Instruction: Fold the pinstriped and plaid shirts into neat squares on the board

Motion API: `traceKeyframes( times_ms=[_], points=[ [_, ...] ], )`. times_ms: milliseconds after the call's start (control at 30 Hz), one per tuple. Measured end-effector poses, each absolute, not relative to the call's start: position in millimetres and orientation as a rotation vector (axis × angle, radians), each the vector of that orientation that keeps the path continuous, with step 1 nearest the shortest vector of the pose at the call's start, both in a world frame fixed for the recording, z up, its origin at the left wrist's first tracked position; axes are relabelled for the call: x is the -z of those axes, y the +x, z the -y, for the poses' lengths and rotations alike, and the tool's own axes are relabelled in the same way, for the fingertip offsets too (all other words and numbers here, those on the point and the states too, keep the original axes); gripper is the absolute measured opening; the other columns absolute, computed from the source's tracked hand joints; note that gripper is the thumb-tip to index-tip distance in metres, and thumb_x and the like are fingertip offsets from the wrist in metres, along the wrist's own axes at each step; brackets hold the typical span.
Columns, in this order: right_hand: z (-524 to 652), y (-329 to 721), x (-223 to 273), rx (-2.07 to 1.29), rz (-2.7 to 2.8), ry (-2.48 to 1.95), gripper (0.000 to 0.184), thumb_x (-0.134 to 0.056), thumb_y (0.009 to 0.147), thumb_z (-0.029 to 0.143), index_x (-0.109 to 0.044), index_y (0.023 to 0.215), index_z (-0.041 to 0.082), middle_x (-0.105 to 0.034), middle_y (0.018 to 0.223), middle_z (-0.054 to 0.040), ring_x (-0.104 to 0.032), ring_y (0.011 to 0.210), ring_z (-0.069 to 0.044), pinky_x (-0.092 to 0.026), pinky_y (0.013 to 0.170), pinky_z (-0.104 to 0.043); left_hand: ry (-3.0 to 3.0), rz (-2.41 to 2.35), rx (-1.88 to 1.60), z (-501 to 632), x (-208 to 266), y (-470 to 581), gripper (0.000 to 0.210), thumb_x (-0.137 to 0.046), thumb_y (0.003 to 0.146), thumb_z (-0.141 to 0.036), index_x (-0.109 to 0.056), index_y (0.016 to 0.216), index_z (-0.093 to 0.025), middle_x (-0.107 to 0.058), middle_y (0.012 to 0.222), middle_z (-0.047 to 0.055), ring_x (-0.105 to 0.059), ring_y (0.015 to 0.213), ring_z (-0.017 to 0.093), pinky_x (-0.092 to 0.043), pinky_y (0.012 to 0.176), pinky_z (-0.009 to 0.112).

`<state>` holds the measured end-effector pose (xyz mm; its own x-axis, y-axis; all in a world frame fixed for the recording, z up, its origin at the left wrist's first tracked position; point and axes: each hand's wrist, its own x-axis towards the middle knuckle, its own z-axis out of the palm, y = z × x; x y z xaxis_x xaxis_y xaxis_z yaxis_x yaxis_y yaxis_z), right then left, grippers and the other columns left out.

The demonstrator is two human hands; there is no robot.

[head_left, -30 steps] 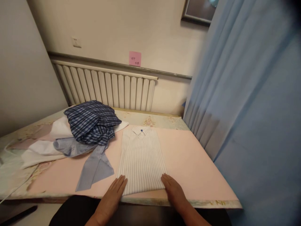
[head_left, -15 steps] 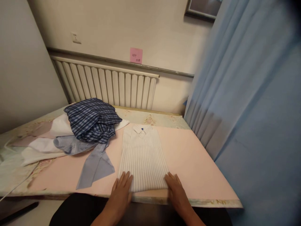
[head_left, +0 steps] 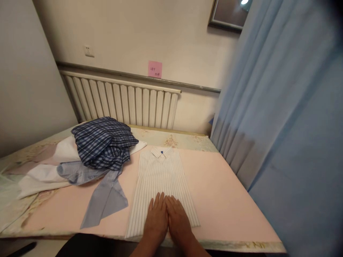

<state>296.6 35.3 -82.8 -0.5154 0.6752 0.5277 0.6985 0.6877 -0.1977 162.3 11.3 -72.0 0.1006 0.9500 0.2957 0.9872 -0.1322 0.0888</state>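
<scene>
A white shirt with thin dark stripes lies folded into a long rectangle, its collar at the far end with a small blue label inside. My left hand rests flat on the near part of the shirt, fingers stretched out. Beside it, touching along the inner edges, my right hand lies flat too, its fingers pointing away from me. Neither hand grips anything. The middle of the shirt's near edge is hidden beneath my hands and wrists.
On the left a blue plaid garment tops a heap with white cloth and a greyish-blue garment. A pink sheet covers the table. A blue curtain hangs at the right; a radiator stands behind.
Both my hands have come inward from the shirt's near corners to its middle, where they now lie side by side. The shirt's near end has shifted toward me and looks wider.
</scene>
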Motion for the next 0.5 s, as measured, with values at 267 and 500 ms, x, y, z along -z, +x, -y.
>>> traceKeyframes(
  times_ms=[267, 500],
  points=[
    [-34.9, 311.8, 88.4, 0.141, 2.272, -1.188, 0.047, -0.043, 0.093, 0.021, -0.046, 0.14, 0.02, -0.047, 0.145, -0.0073, -0.038, 0.137, -0.025, -0.034, 0.112, -0.047, -2.24, 1.904, 0.519, -14.4, 74.1, 157.7, 0.055, -0.037, 0.088, -0.018, -0.043, 0.142, -0.02, -0.041, 0.15, 0.006, -0.033, 0.14, 0.028, -0.031, 0.112, 0.052],
    [-36.2, 327.2, 87.0, 0.186, 2.229, -1.224, 0.045, -0.044, 0.093, 0.021, -0.049, 0.137, 0.02, -0.05, 0.142, -0.0073, -0.041, 0.135, -0.024, -0.035, 0.111, -0.047, -2.229, 1.956, 0.573, -12.8, 71.3, 143.6, 0.052, -0.036, 0.094, -0.034, -0.042, 0.143, -0.019, -0.04, 0.151, 0.006, -0.031, 0.141, 0.029, -0.031, 0.112, 0.051]
  ],
)
